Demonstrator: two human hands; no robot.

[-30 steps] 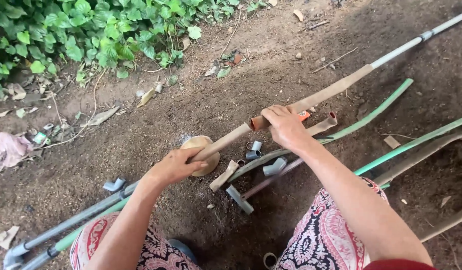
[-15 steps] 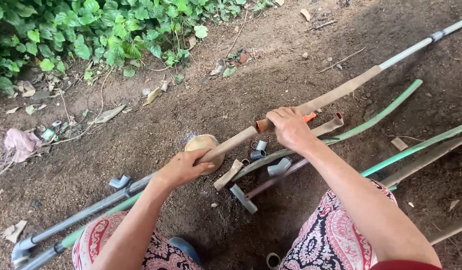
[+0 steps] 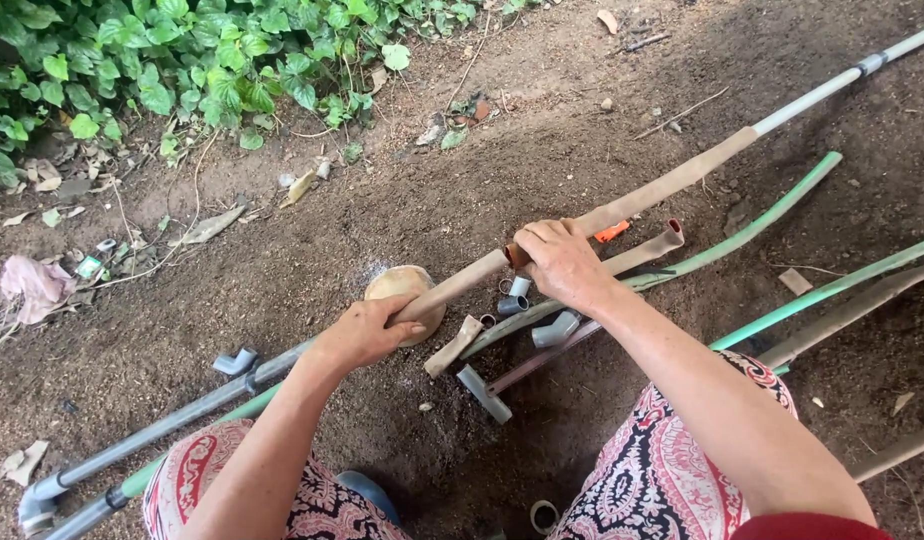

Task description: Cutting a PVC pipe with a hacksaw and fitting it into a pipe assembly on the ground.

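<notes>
— Head view, centre of the frame: what are the hands doing?

— The left hand [image 3: 360, 335] is wrapped around a long tan pipe [image 3: 662, 188], just where it passes over a round tan lump, perhaps a stone [image 3: 394, 283], lying on the dirt ground [image 3: 542, 110]. The right hand [image 3: 560, 262] is closed over the same pipe a little further up, right of centre, next to a brown ring on the pipe.

— Where does the pipe run?

— Diagonally, from the lower left to the upper right corner. Its upper stretch turns white; towards the lower left it joins a grey pipe [image 3: 162, 425] ending in an elbow at the frame edge.

— What lies near the hands?

— Just below them, small grey pipe fittings [image 3: 554, 330] and short pipe offcuts. An orange bit [image 3: 612, 231] shows just right of the right hand. Green pipes [image 3: 772, 210] slant across the right side. Patterned red cloth [image 3: 672, 480] over the knees fills the bottom edge.

— And further off?

— Leafy green plants [image 3: 182, 50] in the upper left, with dry leaves and litter below them.
</notes>
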